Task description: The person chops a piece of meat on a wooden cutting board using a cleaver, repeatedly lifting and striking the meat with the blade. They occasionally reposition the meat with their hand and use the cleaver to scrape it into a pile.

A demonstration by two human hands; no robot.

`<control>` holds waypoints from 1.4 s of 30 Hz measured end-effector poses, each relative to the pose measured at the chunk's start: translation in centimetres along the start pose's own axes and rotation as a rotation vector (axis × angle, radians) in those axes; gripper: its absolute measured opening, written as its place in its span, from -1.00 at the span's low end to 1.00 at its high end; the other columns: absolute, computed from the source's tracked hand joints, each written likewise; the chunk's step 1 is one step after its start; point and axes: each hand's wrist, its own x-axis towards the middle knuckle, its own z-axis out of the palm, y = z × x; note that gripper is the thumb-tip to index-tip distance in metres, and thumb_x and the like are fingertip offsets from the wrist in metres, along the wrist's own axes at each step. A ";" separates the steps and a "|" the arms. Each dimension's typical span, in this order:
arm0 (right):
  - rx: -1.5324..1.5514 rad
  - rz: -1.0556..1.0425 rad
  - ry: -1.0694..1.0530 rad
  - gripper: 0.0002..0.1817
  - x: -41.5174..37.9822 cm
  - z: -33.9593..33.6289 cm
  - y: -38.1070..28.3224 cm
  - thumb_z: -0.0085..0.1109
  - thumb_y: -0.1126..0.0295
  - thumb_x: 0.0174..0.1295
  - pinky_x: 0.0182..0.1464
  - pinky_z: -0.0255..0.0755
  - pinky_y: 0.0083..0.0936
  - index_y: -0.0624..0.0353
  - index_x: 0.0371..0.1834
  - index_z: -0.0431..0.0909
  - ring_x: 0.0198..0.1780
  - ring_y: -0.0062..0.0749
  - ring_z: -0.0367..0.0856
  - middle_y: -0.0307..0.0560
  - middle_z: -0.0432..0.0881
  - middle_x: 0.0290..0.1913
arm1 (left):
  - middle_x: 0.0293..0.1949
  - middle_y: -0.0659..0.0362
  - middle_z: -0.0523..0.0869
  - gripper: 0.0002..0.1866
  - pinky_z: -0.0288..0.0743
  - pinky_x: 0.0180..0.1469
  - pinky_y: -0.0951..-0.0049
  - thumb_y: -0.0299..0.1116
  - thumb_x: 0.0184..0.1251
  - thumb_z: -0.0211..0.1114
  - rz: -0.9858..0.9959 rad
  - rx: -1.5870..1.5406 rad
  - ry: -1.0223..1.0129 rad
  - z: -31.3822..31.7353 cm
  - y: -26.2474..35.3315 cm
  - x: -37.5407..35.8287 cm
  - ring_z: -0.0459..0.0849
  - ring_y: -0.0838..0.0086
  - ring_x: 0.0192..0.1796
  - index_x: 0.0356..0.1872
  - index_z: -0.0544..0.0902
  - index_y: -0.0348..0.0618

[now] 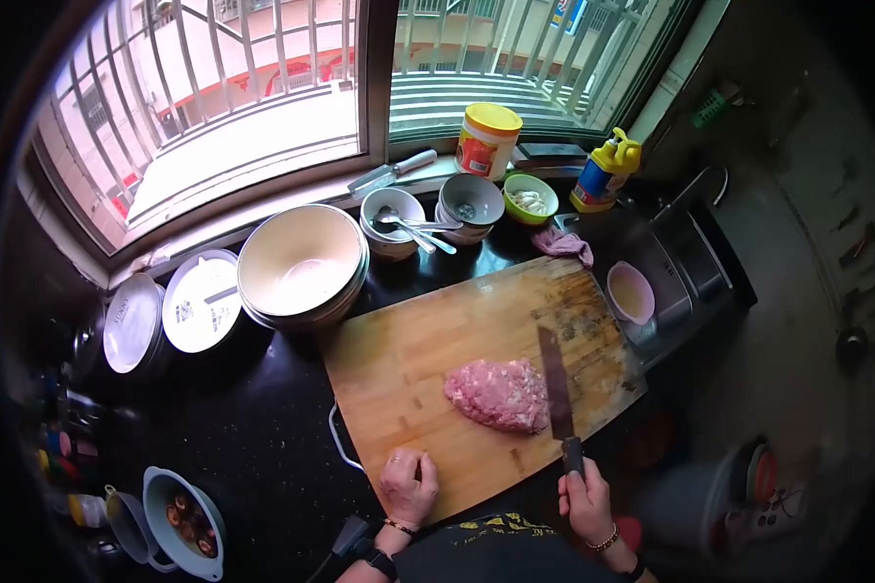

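Note:
A mound of pink minced meat [498, 394] lies on the large wooden cutting board [408, 340]. Along its right side stretches the blade of a cleaver [556, 381], pointing away from me, with its dark handle in my right hand [585, 500]. My right fingers wrap round that handle just off the board's near edge. My left hand [408, 484] rests curled in a fist on the near left corner of the board, apart from the meat.
Stacked large bowls [301, 262], small bowls with spoons [392, 219] and a yellow-lidded tub [488, 141] line the window side. At right is a sink [685, 262] with a pink bowl [631, 293]. A blue basin [156, 496] of mushrooms stands lower left.

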 end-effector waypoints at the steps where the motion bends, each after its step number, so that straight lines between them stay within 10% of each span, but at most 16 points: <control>1: -0.004 0.001 0.002 -0.75 0.0 -0.1 0.0 -0.13 0.33 0.41 -0.61 0.30 -0.65 0.31 -0.05 0.36 -0.65 -0.68 0.41 -0.25 0.47 -0.50 | -0.55 0.03 0.50 -0.90 0.38 -0.39 0.23 -0.54 0.05 0.22 -0.002 -0.004 -0.001 0.1 0.0 0.0 0.52 0.13 -0.45 -0.56 0.48 -0.20; 4: 0.022 -0.284 0.141 -0.70 -0.1 0.4 0.8 -0.14 0.26 0.40 -0.57 0.31 -0.70 0.28 0.00 0.31 -0.59 -0.70 0.40 -0.24 0.45 -0.47 | -0.55 0.03 0.49 -0.91 0.38 -0.39 0.23 -0.54 0.05 0.22 0.005 0.030 -0.005 0.2 -0.2 -0.1 0.52 0.13 -0.45 -0.56 0.48 -0.20; 7: -0.033 0.220 -0.078 -0.77 1.8 0.4 3.1 -0.16 0.32 0.42 -0.62 0.31 -0.69 0.28 -0.06 0.35 -0.66 -0.70 0.39 -0.25 0.46 -0.53 | -0.55 0.03 0.50 -0.91 0.38 -0.39 0.23 -0.54 0.05 0.22 0.008 0.013 0.004 0.1 -0.3 -0.2 0.53 0.14 -0.44 -0.56 0.49 -0.20; 9: -0.053 0.199 -0.055 -0.79 1.4 0.0 1.7 -0.17 0.35 0.43 -0.64 0.30 -0.69 0.28 -0.09 0.37 -0.69 -0.70 0.38 -0.26 0.46 -0.54 | -0.55 0.03 0.50 -0.91 0.39 -0.38 0.23 -0.54 0.05 0.23 0.000 0.008 -0.016 0.0 -0.2 -0.1 0.53 0.14 -0.44 -0.56 0.49 -0.20; 15: 0.050 -0.273 0.191 -0.72 0.0 0.9 0.9 -0.19 0.29 0.44 -0.61 0.24 -0.74 0.28 0.01 0.35 -0.65 -0.72 0.33 -0.26 0.42 -0.50 | -0.55 0.03 0.50 -0.88 0.34 -0.42 0.26 -0.55 0.09 0.22 0.031 -0.012 0.031 0.3 -0.3 -0.1 0.51 0.15 -0.48 -0.57 0.47 -0.20; 19: -0.120 0.172 -0.031 -0.80 2.1 0.3 1.4 -0.11 0.32 0.41 -0.67 0.28 -0.64 0.26 -0.23 0.37 -0.71 -0.65 0.41 -0.27 0.46 -0.58 | -0.55 0.03 0.51 -0.91 0.40 -0.38 0.24 -0.52 0.07 0.22 0.010 0.017 0.010 0.1 -0.3 0.1 0.54 0.13 -0.44 -0.56 0.49 -0.20; 25: 0.044 -0.295 0.117 -0.77 0.8 0.2 -0.4 -0.13 0.31 0.40 -0.62 0.27 -0.71 0.27 -0.08 0.36 -0.66 -0.69 0.38 -0.26 0.45 -0.51 | -0.54 0.03 0.51 -0.91 0.40 -0.38 0.24 -0.52 0.07 0.22 -0.005 0.012 -0.013 -0.1 -0.1 -0.1 0.54 0.13 -0.44 -0.56 0.49 -0.20; 31: 0.015 0.218 -0.102 -0.77 1.8 -1.1 -0.2 -0.12 0.29 0.42 -0.67 0.28 -0.67 0.26 -0.16 0.37 -0.70 -0.69 0.38 -0.25 0.46 -0.57 | -0.54 0.02 0.51 -0.89 0.35 -0.42 0.25 -0.55 0.09 0.21 0.023 -0.009 0.018 -0.1 -0.3 -0.2 0.52 0.14 -0.47 -0.57 0.48 -0.20; 37: 0.081 -0.287 0.117 -0.74 1.3 0.3 -0.1 -0.14 0.30 0.41 -0.61 0.29 -0.67 0.28 -0.04 0.37 -0.63 -0.70 0.40 -0.26 0.46 -0.56 | -0.53 0.04 0.51 -0.91 0.41 -0.37 0.23 -0.53 0.07 0.21 -0.007 0.000 -0.008 0.0 -0.2 -0.2 0.54 0.13 -0.43 -0.55 0.49 -0.19; 42: -0.095 0.151 -0.086 -0.78 2.6 -0.6 -0.2 -0.12 0.30 0.41 -0.64 0.28 -0.67 0.26 -0.23 0.38 -0.70 -0.68 0.38 -0.25 0.46 -0.59 | -0.53 0.03 0.52 -0.91 0.41 -0.37 0.23 -0.54 0.07 0.20 0.009 -0.026 0.014 0.0 -0.3 -0.1 0.54 0.13 -0.43 -0.55 0.49 -0.20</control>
